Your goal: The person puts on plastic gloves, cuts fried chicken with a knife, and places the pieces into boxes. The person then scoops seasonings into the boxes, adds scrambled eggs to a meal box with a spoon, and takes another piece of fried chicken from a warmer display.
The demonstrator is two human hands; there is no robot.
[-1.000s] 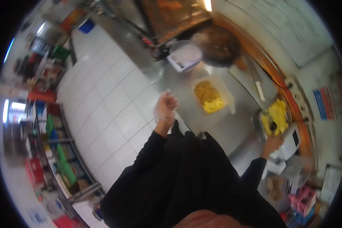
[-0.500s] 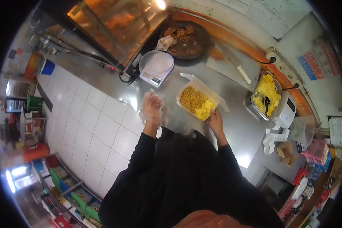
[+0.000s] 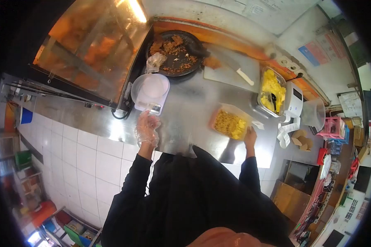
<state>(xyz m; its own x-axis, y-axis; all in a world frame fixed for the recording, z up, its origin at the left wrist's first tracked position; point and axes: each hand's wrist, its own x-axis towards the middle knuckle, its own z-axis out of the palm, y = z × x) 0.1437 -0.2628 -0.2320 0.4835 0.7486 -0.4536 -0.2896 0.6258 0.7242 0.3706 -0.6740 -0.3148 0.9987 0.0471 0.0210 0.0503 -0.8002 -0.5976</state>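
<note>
My right hand [image 3: 250, 137] grips the right end of a takeaway food box [image 3: 213, 123] over the steel counter. Inside are brown noodle-like food [image 3: 225, 120] and yellow scrambled-egg-like pieces [image 3: 238, 128]; motion blurs them slightly. The box's lid is open. My left hand [image 3: 147, 129] wears a clear plastic glove and is raised just in front of a white kitchen scale [image 3: 154, 101]. Its fingers are loosely bent and apart, with nothing seen in them. A round clear bowl [image 3: 139, 91] rests on the scale.
Behind the scale sits a dark stone mortar [image 3: 185, 68] with brown crumbly food. A knife [image 3: 244, 76] lies on a white cutting board [image 3: 222, 74]. To the right are a metal tray [image 3: 259, 101] of yellow food, a label printer [image 3: 293, 99] and paper strip [image 3: 285, 136]. A lit display case [image 3: 82, 53] stands left.
My right hand has moved the food box to the right, closer to the tray of yellow food. My gloved left hand is nearer the scale. The camera view has also shifted.
</note>
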